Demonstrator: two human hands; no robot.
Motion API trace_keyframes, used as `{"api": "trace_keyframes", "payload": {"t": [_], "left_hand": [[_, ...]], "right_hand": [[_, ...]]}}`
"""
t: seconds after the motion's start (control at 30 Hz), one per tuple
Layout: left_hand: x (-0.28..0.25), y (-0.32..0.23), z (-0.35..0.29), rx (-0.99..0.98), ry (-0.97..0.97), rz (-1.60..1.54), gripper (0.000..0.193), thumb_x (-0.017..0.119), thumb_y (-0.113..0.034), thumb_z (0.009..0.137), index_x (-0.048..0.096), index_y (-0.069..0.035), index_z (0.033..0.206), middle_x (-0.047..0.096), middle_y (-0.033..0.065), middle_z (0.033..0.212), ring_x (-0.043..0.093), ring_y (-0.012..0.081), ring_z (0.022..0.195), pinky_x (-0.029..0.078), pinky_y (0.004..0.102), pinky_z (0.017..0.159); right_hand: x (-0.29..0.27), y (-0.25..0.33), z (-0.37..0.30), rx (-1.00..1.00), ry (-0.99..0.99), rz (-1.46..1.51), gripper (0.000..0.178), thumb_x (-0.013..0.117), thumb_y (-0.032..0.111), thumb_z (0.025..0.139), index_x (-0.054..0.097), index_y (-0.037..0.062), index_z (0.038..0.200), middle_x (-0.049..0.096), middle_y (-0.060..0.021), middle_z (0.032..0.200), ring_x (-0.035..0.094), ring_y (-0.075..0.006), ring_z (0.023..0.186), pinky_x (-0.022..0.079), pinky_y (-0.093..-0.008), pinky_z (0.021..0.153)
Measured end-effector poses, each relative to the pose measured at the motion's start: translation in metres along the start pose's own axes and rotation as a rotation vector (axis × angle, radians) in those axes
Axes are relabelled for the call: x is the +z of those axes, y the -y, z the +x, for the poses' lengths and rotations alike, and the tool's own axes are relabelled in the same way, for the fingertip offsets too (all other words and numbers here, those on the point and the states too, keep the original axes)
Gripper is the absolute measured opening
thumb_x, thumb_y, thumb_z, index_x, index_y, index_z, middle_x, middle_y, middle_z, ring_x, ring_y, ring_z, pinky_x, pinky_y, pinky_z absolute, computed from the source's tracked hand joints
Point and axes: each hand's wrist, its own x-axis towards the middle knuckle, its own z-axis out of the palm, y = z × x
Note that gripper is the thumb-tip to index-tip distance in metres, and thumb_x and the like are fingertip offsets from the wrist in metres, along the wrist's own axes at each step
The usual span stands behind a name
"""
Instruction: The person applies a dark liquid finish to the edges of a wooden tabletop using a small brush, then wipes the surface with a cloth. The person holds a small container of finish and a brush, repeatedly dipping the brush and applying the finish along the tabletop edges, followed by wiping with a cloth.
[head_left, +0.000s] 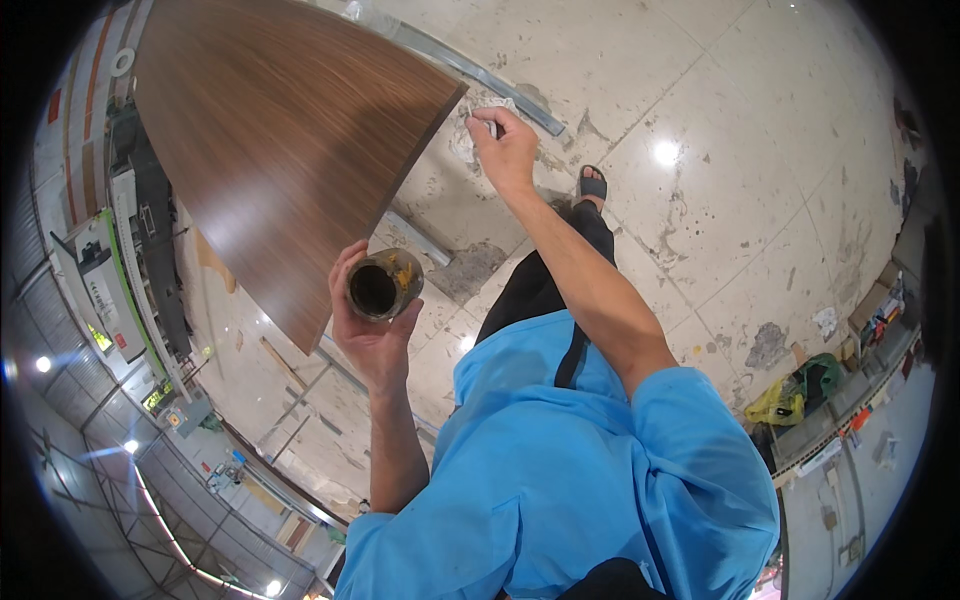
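Observation:
In my left hand point(372, 335) is a round, greyish-brown can point(408, 278). Its dark open mouth faces me, and yellow smears mark its side. The fingers wrap around it beside the near edge of a brown wood-grain panel point(290, 130). My right hand point(506, 150) is out past the panel's right corner, its thumb and fingers drawn together in a pinch. Whatever they grip is too small to make out. Behind those fingertips, crumpled white material point(462, 145) shows, apparently on the floor.
A long metal bar point(490, 85) runs beyond the panel's far corner. My sandalled foot point(592, 184) stands on the worn tiled floor point(740, 210). A yellow bag point(776, 402) and a dark green bag point(820, 376) lie at the right. Machinery point(125, 300) stands along the left.

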Motion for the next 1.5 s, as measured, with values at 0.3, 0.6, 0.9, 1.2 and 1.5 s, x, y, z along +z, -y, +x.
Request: {"api": "trace_keyframes", "payload": {"t": [0.3, 0.6, 0.9, 1.2, 1.5], "left_hand": [[-0.002, 0.001, 0.003, -0.009, -0.014, 0.025, 0.075, 0.091, -0.011, 0.071, 0.059, -0.008, 0.139, 0.052, 0.0122, 0.144, 0.055, 0.0248, 0.133, 0.053, 0.0395, 0.11], [-0.006, 0.004, 0.009, 0.026, 0.029, 0.015, 0.076, 0.088, -0.011, 0.078, 0.052, 0.0, 0.144, 0.05, 0.0169, 0.151, 0.055, 0.0241, 0.134, 0.051, 0.0386, 0.111], [-0.003, 0.0, 0.015, -0.028, -0.018, -0.005, 0.075, 0.092, -0.015, 0.072, 0.058, -0.005, 0.138, 0.052, 0.0143, 0.144, 0.053, 0.0248, 0.134, 0.051, 0.0393, 0.111], [-0.007, -0.004, 0.018, -0.024, -0.036, 0.009, 0.075, 0.093, -0.017, 0.072, 0.059, -0.006, 0.138, 0.052, 0.0134, 0.144, 0.054, 0.0244, 0.133, 0.051, 0.039, 0.111], [-0.009, -0.007, 0.024, 0.003, -0.019, 0.052, 0.075, 0.093, -0.018, 0.071, 0.059, -0.005, 0.137, 0.053, 0.0138, 0.144, 0.054, 0.0243, 0.132, 0.051, 0.0379, 0.11]], "right_hand": [[-0.003, 0.008, 0.001, -0.01, -0.002, -0.03, 0.013, 0.077, 0.01, 0.085, 0.076, 0.0, 0.094, 0.073, -0.0111, 0.084, 0.061, -0.017, 0.069, 0.049, -0.0327, 0.067], [-0.013, 0.003, 0.016, -0.073, 0.037, -0.086, 0.013, 0.077, 0.01, 0.085, 0.077, 0.0001, 0.094, 0.072, -0.0096, 0.079, 0.06, -0.0169, 0.066, 0.047, -0.0323, 0.064], [-0.013, 0.008, 0.024, -0.136, 0.086, -0.133, 0.013, 0.077, 0.009, 0.082, 0.077, 0.001, 0.092, 0.073, -0.0159, 0.081, 0.067, -0.0253, 0.069, 0.051, -0.0368, 0.068], [0.0, 0.015, 0.031, 0.345, -0.047, 0.418, 0.016, 0.082, 0.011, 0.088, 0.075, 0.0007, 0.098, 0.071, -0.0019, 0.085, 0.059, -0.0084, 0.07, 0.044, -0.0239, 0.06], [-0.004, 0.061, 0.094, 0.338, -0.206, 0.46, 0.015, 0.078, 0.005, 0.088, 0.072, -0.0027, 0.099, 0.067, -0.0029, 0.081, 0.058, -0.0085, 0.065, 0.049, -0.026, 0.057]]}}
